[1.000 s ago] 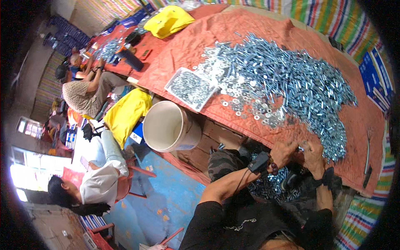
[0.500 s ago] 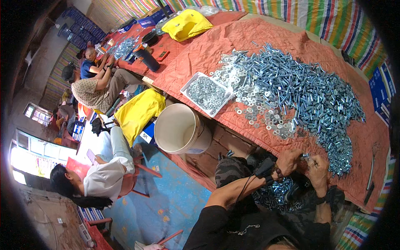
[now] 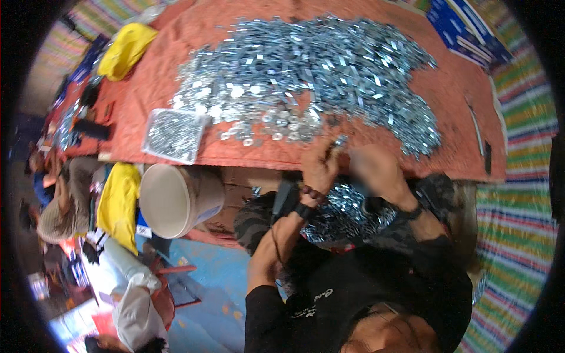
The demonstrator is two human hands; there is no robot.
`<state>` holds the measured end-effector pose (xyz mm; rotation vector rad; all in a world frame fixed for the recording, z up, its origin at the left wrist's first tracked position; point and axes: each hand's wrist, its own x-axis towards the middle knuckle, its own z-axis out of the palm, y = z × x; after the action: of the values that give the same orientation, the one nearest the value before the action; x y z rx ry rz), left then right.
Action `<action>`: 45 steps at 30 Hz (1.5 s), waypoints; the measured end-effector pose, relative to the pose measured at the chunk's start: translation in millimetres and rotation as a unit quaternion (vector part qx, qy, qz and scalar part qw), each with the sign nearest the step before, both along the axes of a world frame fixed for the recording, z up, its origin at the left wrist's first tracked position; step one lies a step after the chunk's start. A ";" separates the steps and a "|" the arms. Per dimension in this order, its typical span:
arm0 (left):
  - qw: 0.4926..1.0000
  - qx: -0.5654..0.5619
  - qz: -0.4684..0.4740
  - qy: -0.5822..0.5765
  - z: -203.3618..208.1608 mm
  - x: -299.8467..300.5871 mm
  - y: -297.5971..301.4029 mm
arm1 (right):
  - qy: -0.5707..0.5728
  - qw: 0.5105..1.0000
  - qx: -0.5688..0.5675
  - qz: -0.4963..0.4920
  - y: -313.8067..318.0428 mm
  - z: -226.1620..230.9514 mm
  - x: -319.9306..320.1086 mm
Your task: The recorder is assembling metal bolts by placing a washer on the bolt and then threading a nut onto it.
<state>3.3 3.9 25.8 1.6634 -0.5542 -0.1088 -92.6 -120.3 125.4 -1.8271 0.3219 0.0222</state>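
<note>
Farther apart than in the earlier frame are the left hand (image 3: 319, 167) and the right hand (image 3: 379, 170). We see the left pinching a small metal fastener (image 3: 340, 140) at the near edge of the red cloth (image 3: 462, 147); the right is curled but blurred, and we cannot tell whether it holds anything. Beyond, we note heaped bolts (image 3: 329, 65), loose washers (image 3: 288, 125) and, left, a white tray (image 3: 200, 134).

Red cloth (image 3: 458, 109) under metal fasteners (image 3: 347, 67)
</note>
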 end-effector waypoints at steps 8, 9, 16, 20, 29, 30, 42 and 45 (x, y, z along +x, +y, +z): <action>0.996 0.087 -0.014 0.022 23.6 -3.4 -0.7 | -0.045 0.984 -0.096 0.142 -9.7 -17.4 -3.9; 0.998 0.064 -0.001 -0.005 17.3 -4.9 -2.3 | -0.056 0.996 -0.007 0.071 -2.8 -14.5 -5.2; 0.999 0.041 -0.018 -0.010 18.7 -6.4 1.8 | -0.090 0.990 -0.066 0.088 -14.1 -14.7 -1.7; 0.993 0.072 -0.086 0.020 14.4 -7.3 1.5 | -0.026 0.994 -0.099 -0.028 -21.7 -10.1 20.7; 0.889 0.296 -0.327 -0.126 -19.5 -30.8 12.5 | -0.138 0.943 -0.303 0.002 -35.3 -74.9 129.4; 0.881 0.310 -0.333 -0.126 -18.4 -31.8 15.7 | -0.113 0.948 -0.298 -0.004 -29.6 -75.6 140.6; 0.962 0.244 -0.104 -0.065 -7.4 -13.4 14.7 | 0.019 0.908 -0.413 0.065 -13.9 -86.8 204.1; 0.982 0.181 -0.005 -0.050 -0.7 -4.4 14.9 | -0.027 0.947 -0.293 0.128 -43.8 -79.9 170.8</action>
<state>-1.1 18.8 25.1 2.0282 -0.6476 -0.1400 78.2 -164.2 45.5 -2.4480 0.0457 0.0609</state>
